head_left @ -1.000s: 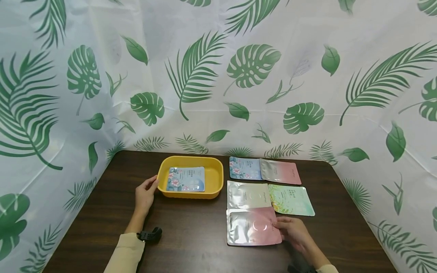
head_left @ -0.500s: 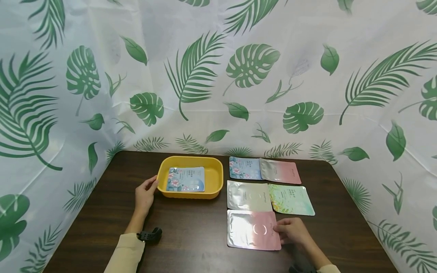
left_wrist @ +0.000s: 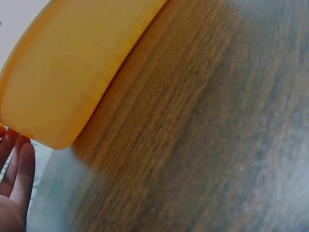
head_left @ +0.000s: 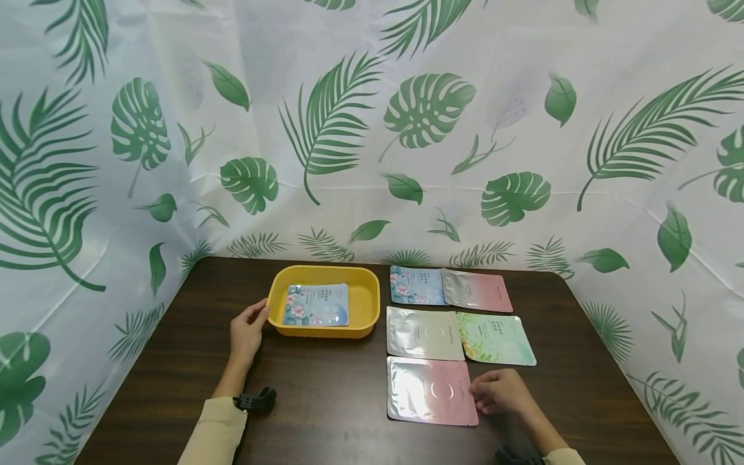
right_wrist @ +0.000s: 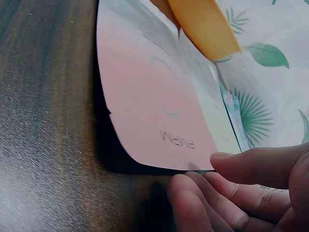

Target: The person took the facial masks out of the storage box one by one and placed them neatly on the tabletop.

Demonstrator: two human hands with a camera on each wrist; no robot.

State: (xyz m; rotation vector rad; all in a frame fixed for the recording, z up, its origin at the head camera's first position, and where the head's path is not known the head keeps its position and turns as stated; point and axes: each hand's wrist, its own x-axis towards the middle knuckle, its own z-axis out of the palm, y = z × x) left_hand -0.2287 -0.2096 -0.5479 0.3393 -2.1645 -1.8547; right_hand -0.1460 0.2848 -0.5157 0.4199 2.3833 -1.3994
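Observation:
A pink and silver sheet mask packet (head_left: 433, 391) lies on the dark wooden table (head_left: 325, 400), nearest to me in its group. My right hand (head_left: 504, 390) is at its right edge. In the right wrist view the thumb (right_wrist: 251, 164) overlaps the packet's corner while the curled fingertips sit right under the edge. My left hand (head_left: 247, 329) touches the left end of a yellow plastic tub (head_left: 327, 332) with its fingertips. In the left wrist view its fingers (left_wrist: 24, 169) are fairly straight against the tub's end wall. One blue floral mask packet (head_left: 316, 305) lies inside the tub.
Beyond the pink packet lie a cream packet (head_left: 424, 333) and a green one (head_left: 496, 338). Farther back are a blue floral packet (head_left: 417, 286) and another pink one (head_left: 478, 290). A leaf-print backdrop (head_left: 372, 161) stands behind the table.
The pink packet has come down toward me, off the cream packet's edge, and lies just below it. My right hand has shifted slightly right. Left hand and tub stay put.

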